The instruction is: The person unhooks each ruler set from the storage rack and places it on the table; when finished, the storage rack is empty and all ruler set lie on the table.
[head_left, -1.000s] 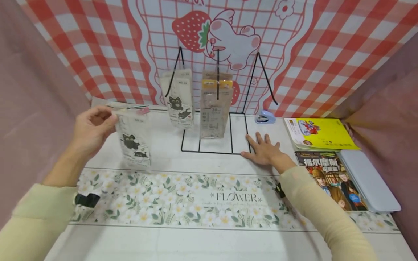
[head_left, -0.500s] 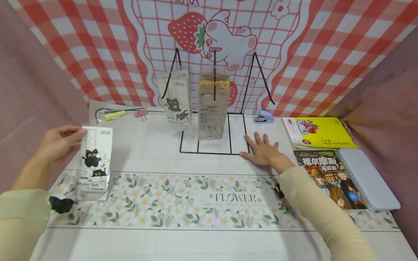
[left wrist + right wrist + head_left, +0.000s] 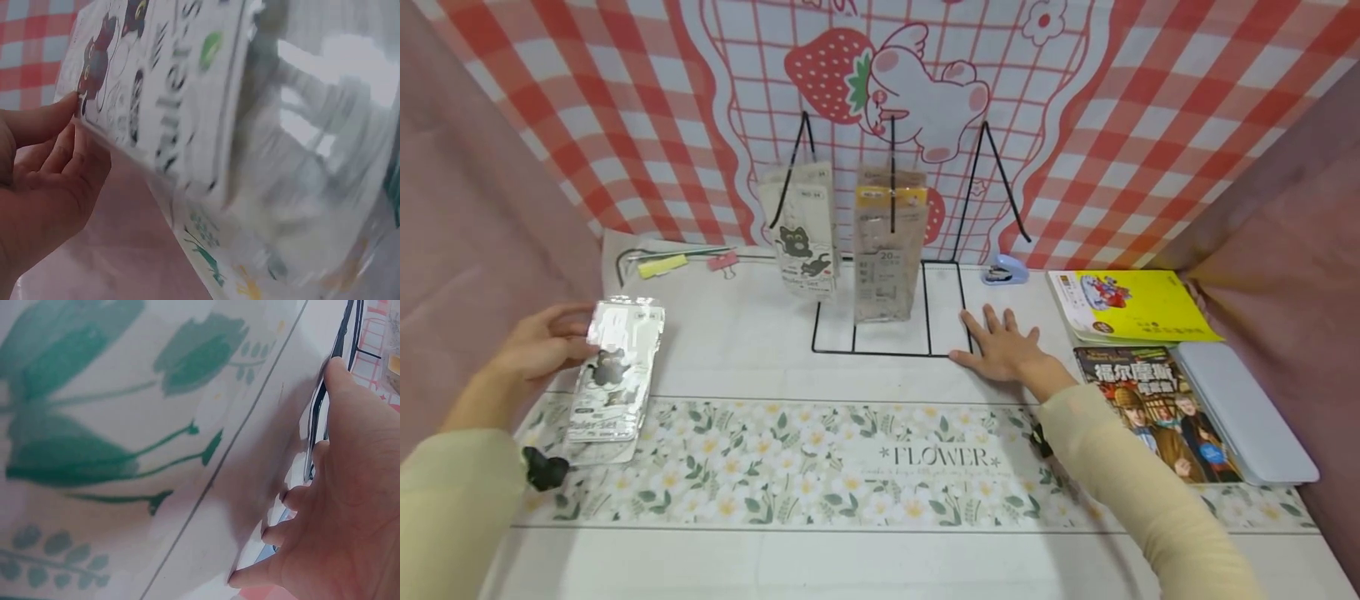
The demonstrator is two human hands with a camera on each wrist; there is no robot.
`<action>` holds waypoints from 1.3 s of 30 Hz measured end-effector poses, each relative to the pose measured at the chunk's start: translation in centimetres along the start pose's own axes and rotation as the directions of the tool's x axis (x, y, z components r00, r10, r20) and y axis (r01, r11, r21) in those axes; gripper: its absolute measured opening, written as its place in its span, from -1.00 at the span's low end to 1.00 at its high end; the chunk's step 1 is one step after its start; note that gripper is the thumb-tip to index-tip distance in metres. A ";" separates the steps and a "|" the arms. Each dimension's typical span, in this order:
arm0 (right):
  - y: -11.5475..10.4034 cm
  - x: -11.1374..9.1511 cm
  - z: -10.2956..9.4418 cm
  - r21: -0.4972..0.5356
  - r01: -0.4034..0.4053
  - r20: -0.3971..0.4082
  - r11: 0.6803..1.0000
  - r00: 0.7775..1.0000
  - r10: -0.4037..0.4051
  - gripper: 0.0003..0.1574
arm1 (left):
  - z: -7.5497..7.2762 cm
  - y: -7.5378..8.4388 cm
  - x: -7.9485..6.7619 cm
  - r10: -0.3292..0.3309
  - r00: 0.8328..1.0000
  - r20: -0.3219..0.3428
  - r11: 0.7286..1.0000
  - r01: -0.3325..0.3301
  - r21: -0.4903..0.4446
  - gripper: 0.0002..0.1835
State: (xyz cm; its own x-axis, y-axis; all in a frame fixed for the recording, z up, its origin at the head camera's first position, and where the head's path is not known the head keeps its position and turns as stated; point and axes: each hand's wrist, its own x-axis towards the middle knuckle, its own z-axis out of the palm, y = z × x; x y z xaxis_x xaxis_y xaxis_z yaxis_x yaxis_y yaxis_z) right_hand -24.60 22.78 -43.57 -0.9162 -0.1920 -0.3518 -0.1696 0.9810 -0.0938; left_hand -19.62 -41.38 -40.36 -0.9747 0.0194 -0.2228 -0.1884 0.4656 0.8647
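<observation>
At the left, my left hand (image 3: 546,346) pinches a ruler set pack (image 3: 617,375) by its left edge, thumb in front. The clear pack carries black cats and catches a bright glare; in the left wrist view the ruler set pack (image 3: 181,100) looks blurred. My right hand (image 3: 1003,346) lies with its fingers spread at the right end of the black wire rack (image 3: 887,353), thumb and a finger touching the base wire. From the rack hang more ruler set packs (image 3: 805,242) on the left hook and a clear pack with a yellow header (image 3: 891,250) on the middle one.
Behind the left hand lie a yellow strip (image 3: 662,266), a pink binder clip (image 3: 724,264) and a dark rod. A blue stapler (image 3: 1006,270) stands right of the rack. Farther right are a yellow book (image 3: 1142,307), a comic-style book (image 3: 1157,417) and a grey case (image 3: 1247,412).
My left hand has carried the ruler set pack left and toward me, away from the rack, then tilted it slightly. My right hand has stayed on the rack base.
</observation>
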 end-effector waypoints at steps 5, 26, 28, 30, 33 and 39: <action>0.1 -0.1 0.0 0.000 -0.009 -0.004 1.000 1.000 0.009 0.09 | -0.8 -0.8 0.6 -0.079 0.989 -0.129 0.977 0.102 0.188 -0.23; 0.0 0.0 -0.1 0.007 -0.005 -0.009 1.000 1.000 0.005 0.09 | 0.2 -1.6 1.0 -0.088 0.964 -0.251 0.985 0.122 0.125 -0.27; 0.0 0.0 -0.1 0.003 -0.006 -0.011 1.000 1.000 0.006 0.09 | 0.3 -1.7 1.0 -0.087 0.962 -0.260 0.988 0.116 0.097 -0.27; 0.0 0.0 0.0 0.003 -0.005 -0.012 1.000 1.000 0.005 0.09 | 0.3 -1.8 0.9 -0.093 0.959 -0.267 0.988 0.122 0.094 -0.26; 0.0 0.0 0.2 0.002 0.000 -0.011 1.000 1.000 0.000 0.09 | 0.6 -1.3 0.8 -0.092 0.957 -0.274 0.978 0.139 0.157 -0.24; 0.0 0.1 0.2 -0.007 0.001 -0.013 1.000 1.000 -0.001 0.09 | 2.6 3.3 1.5 -0.001 0.963 -0.271 0.982 0.052 0.183 -0.22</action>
State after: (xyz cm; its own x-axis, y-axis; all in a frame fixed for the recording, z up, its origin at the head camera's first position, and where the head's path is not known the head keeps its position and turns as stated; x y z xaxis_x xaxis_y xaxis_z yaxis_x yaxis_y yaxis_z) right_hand -24.59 22.73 -43.80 -0.9207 -0.1928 -0.3393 -0.1731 0.9810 -0.0878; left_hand -21.41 -37.52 -39.04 -0.9707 -0.2215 -0.0933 -0.2140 0.6199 0.7550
